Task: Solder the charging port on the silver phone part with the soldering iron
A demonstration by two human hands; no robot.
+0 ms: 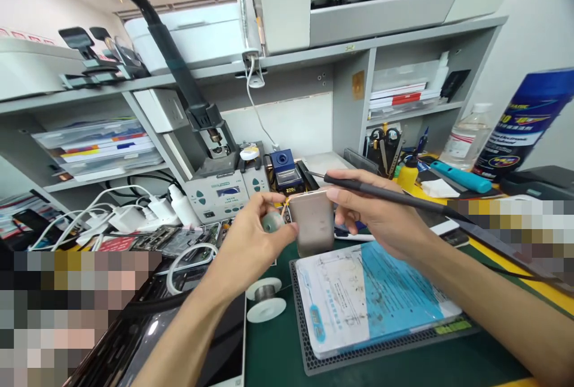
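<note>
My left hand [251,243] is closed round a small translucent green round container [272,222], and its thumb and fingers also touch the left edge of a grey metallic phone-like panel [315,225] held upright. In my right hand [372,210] is a black pen-shaped soldering iron [385,192], its thin tip pointing left above the panel. The right fingers are beside the panel's upper right corner. Below the hands lies a blue and white booklet [372,303] on a grey perforated mat. A white spool of solder wire [266,300] rests left of the booklet.
Behind the hands stand a soldering station [222,195] and a blue iron holder [283,165]. Phone parts and a dark glossy screen [215,333] lie at the left. A blue spray can [524,124], clear bottle [466,136] and yellow bottle [407,176] stand at the right.
</note>
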